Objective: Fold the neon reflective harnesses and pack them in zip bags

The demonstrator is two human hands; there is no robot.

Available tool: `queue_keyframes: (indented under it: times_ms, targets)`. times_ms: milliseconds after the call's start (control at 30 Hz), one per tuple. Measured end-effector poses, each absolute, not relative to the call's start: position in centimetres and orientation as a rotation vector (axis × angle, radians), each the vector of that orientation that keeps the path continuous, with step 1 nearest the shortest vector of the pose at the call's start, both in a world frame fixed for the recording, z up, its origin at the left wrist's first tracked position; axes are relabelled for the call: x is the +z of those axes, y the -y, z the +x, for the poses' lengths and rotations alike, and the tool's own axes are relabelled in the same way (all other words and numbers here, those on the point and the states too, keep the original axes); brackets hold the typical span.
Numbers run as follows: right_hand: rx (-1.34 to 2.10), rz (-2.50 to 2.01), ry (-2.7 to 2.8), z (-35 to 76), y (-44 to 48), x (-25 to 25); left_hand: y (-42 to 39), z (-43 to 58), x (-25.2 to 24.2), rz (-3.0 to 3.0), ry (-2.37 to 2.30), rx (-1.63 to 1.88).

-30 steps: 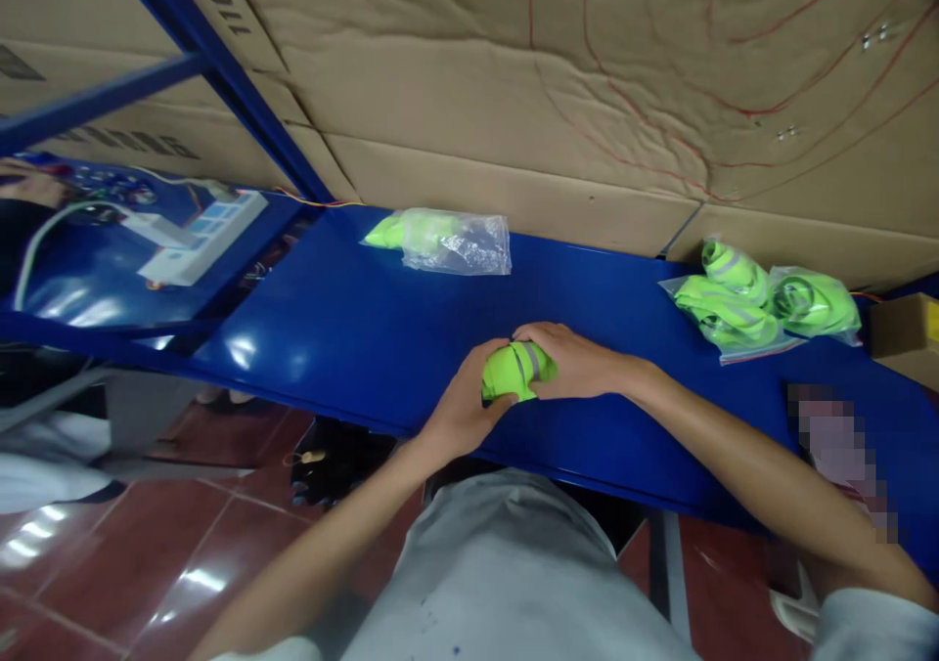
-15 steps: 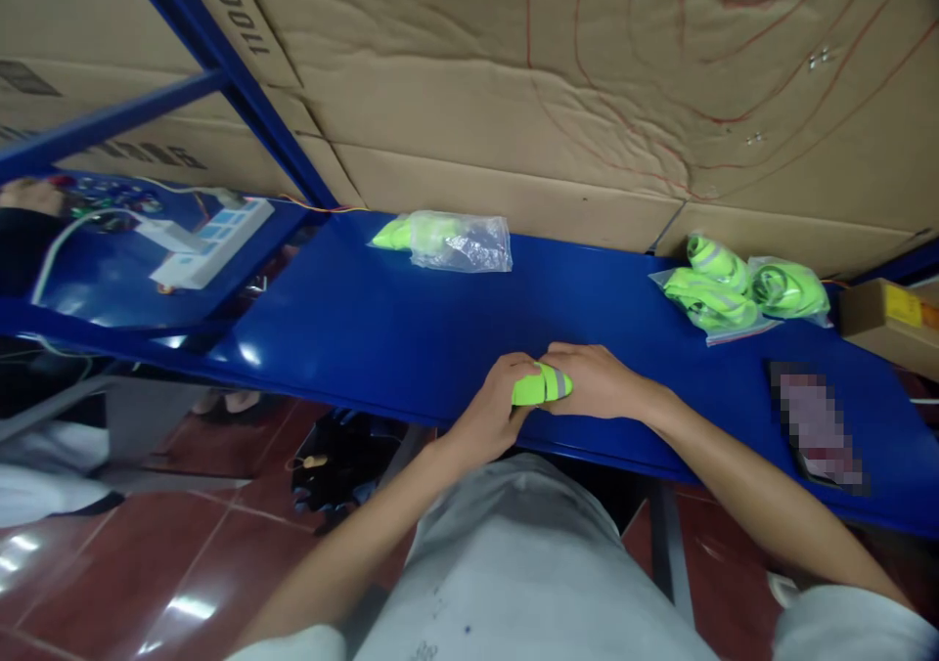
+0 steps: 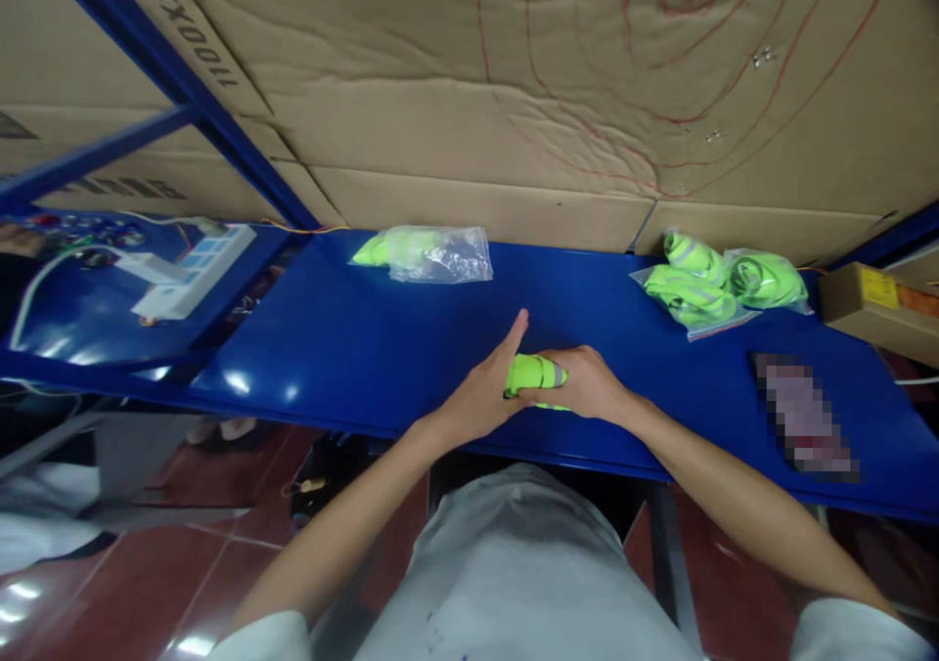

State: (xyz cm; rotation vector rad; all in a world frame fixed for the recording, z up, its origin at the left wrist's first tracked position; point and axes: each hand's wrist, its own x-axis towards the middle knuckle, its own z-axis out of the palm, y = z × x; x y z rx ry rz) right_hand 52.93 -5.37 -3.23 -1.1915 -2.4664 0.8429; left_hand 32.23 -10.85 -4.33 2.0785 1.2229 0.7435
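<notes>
A rolled neon-green band with a grey reflective stripe (image 3: 534, 374) rests on the blue shelf (image 3: 367, 338) near its front edge. My right hand (image 3: 587, 384) is wrapped round the roll's right end, fingers curled. My left hand (image 3: 488, 387) presses against its left end, with the index finger stretched out forward over the shelf.
A clear plastic bag with a green band (image 3: 429, 251) lies at the back middle. More bagged green rolls (image 3: 715, 285) sit at the back right, by a cardboard box (image 3: 872, 311). A white power strip (image 3: 187, 268) lies on the left shelf. Cardboard lines the back wall.
The roll has been squeezed tighter and smaller between my hands. My left index finger, curled before, now points straight out. The view has shifted slightly.
</notes>
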Motion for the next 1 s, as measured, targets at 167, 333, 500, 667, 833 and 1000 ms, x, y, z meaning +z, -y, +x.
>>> queue_keyframes:
  times_ms: [167, 333, 500, 667, 833, 1000]
  targets:
    - [1.156, -1.225, 1.806, 54.9, 1.3, -3.2, 3.1, 28.4, -0.8, 2.366, -1.229, 0.601]
    - [1.338, -1.322, 1.231, 56.2, -0.6, -3.3, -6.8, 22.5, 0.0, 2.613, -1.886, 0.156]
    - [1.383, -1.305, 1.077, 56.1, -0.3, -3.1, -9.4, 21.6, -0.1, 2.575, -1.869, -0.046]
    - [1.639, -1.203, 1.091, 56.1, 0.1, -2.4, -3.0, 26.3, -0.8, 2.819, -1.552, 0.333]
    - [1.874, -1.184, 1.336, 56.9, 0.2, -1.9, 1.7, 29.4, -2.0, 2.818, -1.195, 0.692]
    - [1.833, -1.265, 1.747, 57.8, 0.3, -1.3, 2.8, 30.1, -2.7, 2.899, -1.033, 0.638]
